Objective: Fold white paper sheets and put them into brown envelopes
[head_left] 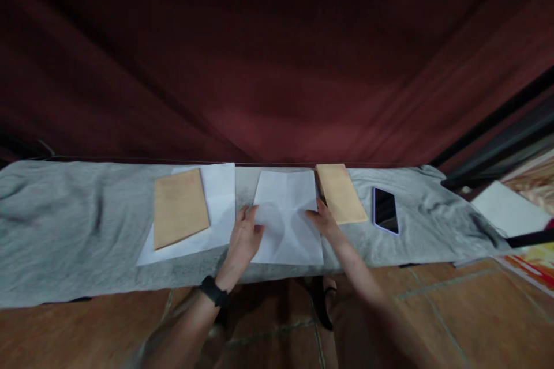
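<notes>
— Where's the paper now?

— Flat on the table (64, 230), right at the front edge, on the grey cloth (86, 196). It's a white sheet (286, 207) with fold lines already showing across it — so some creasing looks done, but at this moment it lies opened out, not folded up.

— And the hands?

— One on each side of it. The left hand (243, 239) rests on the sheet's left edge, fingers spread and loose, pressing rather than gripping; there's a black band (213, 290) on that wrist. The right hand (322, 220) sits at the right edge, fingers open too, tips on the paper. Neither is clamped on anything.

— What about the envelopes?

— Two brown ones. One envelope (180, 206) lies to the left on top of another white sheet (219, 196), well apart from the hands. The second brown envelope (341, 192) is just beside the right hand, touching or nearly touching the sheet's far right corner — I can't tell which.

— So how far along would you say?

— Early to middle, I'd judge. The sheet is creased but not folded closed, and nothing has gone into an envelope that I can see. Folding and stuffing both look left to do.

— Anything else lying about?

— A phone (385, 210), face up, further right on the cloth.
</notes>
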Motion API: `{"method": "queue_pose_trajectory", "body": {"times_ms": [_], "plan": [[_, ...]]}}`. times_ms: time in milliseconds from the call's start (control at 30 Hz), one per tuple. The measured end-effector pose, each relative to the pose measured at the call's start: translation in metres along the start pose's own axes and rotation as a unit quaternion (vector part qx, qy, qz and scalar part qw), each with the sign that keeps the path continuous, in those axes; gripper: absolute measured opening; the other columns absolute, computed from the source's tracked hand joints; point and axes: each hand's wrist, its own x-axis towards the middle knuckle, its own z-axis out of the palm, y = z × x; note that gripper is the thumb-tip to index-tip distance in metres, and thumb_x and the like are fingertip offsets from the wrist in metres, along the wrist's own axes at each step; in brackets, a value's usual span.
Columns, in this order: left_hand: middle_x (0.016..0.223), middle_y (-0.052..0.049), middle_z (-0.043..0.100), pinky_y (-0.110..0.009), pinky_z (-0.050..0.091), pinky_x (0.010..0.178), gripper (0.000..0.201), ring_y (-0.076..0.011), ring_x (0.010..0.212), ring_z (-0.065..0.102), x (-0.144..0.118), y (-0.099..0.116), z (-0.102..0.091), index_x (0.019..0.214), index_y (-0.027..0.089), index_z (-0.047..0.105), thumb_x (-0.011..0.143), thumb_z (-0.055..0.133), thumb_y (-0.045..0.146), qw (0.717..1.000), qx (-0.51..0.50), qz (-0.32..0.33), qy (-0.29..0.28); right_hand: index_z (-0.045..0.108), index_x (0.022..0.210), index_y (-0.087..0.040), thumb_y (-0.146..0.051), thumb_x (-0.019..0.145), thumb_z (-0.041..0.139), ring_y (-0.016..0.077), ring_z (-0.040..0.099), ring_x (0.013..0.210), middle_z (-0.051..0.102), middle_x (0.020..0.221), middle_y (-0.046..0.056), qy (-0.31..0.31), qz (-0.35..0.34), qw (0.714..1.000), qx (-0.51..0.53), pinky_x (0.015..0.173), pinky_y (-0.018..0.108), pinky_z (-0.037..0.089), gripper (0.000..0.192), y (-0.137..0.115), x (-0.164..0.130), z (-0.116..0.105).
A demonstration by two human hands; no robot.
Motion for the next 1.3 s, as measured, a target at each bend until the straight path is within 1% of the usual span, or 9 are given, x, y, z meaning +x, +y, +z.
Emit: {"method": "queue_pose_trajectory", "body": {"times_ms": [200,333,467,567,667,767,867,1100,1300], "plan": [[0.123,-0.011,0.063,-0.037,0.049,0.108,0.052,-0.0223,0.114,0.065,-0.008,-0.010,0.002,0.125,0.016,0.063,0.075,0.058,0.002,0.999,-0.015,0.017,-0.024,0.050,0.142,-0.018,-0.020,0.082,0.059,0.0292,0.065,0.113,0.071,0.116,0.012,0.030,0.015,0.995,-0.089,0.096,0.043,0.053,0.060,0.001,-0.007,0.001],[0.122,-0.011,0.064,-0.036,0.053,0.101,0.049,-0.0225,0.109,0.066,-0.019,-0.009,-0.006,0.128,0.017,0.061,0.080,0.060,0.009,1.000,0.015,0.013,-0.017,0.036,0.152,-0.010,-0.019,0.093,0.049,0.0307,0.054,0.129,0.058,0.136,0.021,0.060,-0.058,0.963,-0.256,0.107,0.046,0.046,0.062,-0.013,-0.020,0.003],[0.119,-0.012,0.068,-0.035,0.055,0.088,0.036,-0.0227,0.096,0.070,-0.024,0.014,-0.018,0.128,0.017,0.061,0.095,0.048,0.021,0.990,0.124,-0.012,-0.063,0.038,0.152,-0.012,-0.021,0.098,0.044,0.0309,0.036,0.145,0.035,0.158,0.021,0.045,-0.145,0.938,-0.312,0.116,0.050,0.036,0.055,-0.025,-0.032,0.018],[0.116,-0.014,0.069,-0.035,0.054,0.086,0.037,-0.0238,0.094,0.069,-0.021,0.037,-0.019,0.129,0.016,0.062,0.098,0.044,0.023,0.981,0.181,-0.001,-0.074,0.038,0.152,-0.014,-0.017,0.097,0.042,0.0298,0.041,0.142,0.028,0.162,0.020,0.037,-0.139,0.950,-0.275,0.111,0.047,0.043,0.055,-0.026,-0.031,0.031],[0.127,-0.017,0.063,-0.042,0.051,0.092,0.039,-0.0299,0.112,0.062,-0.010,0.048,-0.012,0.130,0.015,0.062,0.097,0.044,0.026,0.973,0.231,0.020,-0.012,0.042,0.148,-0.015,-0.008,0.092,0.039,0.0272,0.052,0.132,0.038,0.156,0.020,0.063,-0.097,0.965,-0.237,0.104,0.043,0.049,0.057,-0.023,-0.023,0.036],[0.143,-0.018,0.054,-0.047,0.049,0.097,0.043,-0.0341,0.126,0.053,0.001,0.045,-0.006,0.135,0.015,0.059,0.097,0.045,0.027,0.969,0.247,-0.005,0.028,0.050,0.141,-0.014,-0.009,0.090,0.042,0.0239,0.063,0.116,0.058,0.134,0.018,0.068,-0.053,0.972,-0.218,0.098,0.037,0.052,0.052,-0.020,-0.016,0.033],[0.150,-0.017,0.048,-0.049,0.046,0.102,0.045,-0.0339,0.132,0.050,0.004,0.033,-0.005,0.138,0.016,0.057,0.095,0.047,0.028,0.969,0.245,-0.015,0.014,0.052,0.138,-0.013,-0.017,0.092,0.049,0.0234,0.068,0.103,0.067,0.116,0.014,0.048,-0.024,0.973,-0.223,0.091,0.034,0.054,0.047,-0.018,-0.016,0.030],[0.152,-0.017,0.048,-0.049,0.039,0.110,0.044,-0.0314,0.137,0.046,-0.008,0.024,-0.001,0.138,0.017,0.057,0.097,0.047,0.027,0.966,0.257,0.029,-0.016,0.064,0.114,-0.018,-0.024,0.092,0.059,0.0225,0.070,0.091,0.073,0.099,0.008,-0.003,0.033,0.974,-0.224,0.084,0.035,0.054,0.024,-0.017,-0.022,0.026],[0.154,-0.018,0.046,-0.050,0.042,0.109,0.045,-0.0320,0.137,0.048,-0.004,0.029,0.001,0.140,0.016,0.056,0.096,0.051,0.027,0.970,0.242,0.025,-0.026,0.067,0.096,-0.018,-0.025,0.091,0.063,0.0236,0.067,0.102,0.073,0.094,0.009,0.000,0.018,0.969,-0.248,0.089,0.032,0.052,0.010,-0.025,-0.027,0.029]]}}
